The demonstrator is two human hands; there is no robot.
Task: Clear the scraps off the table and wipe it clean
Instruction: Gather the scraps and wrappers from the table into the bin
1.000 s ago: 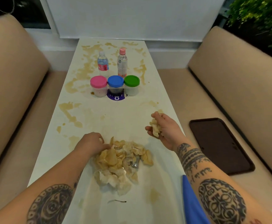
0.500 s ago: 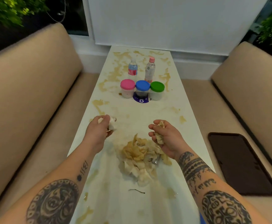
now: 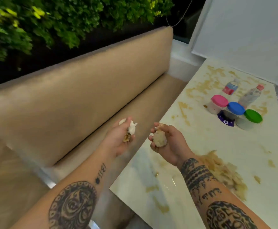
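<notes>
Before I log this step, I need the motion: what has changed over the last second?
The left hand left the pile, took up a wad of scraps and carried it out past the table's left edge, over the bench seat. The right hand, gripping its own scraps throughout, swung left too. The pile, jars and bottles stayed put.

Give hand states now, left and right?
Left hand: gripping crumpled white tissue scraps.
Right hand: gripping a pale beige crumpled scrap wad.
</notes>
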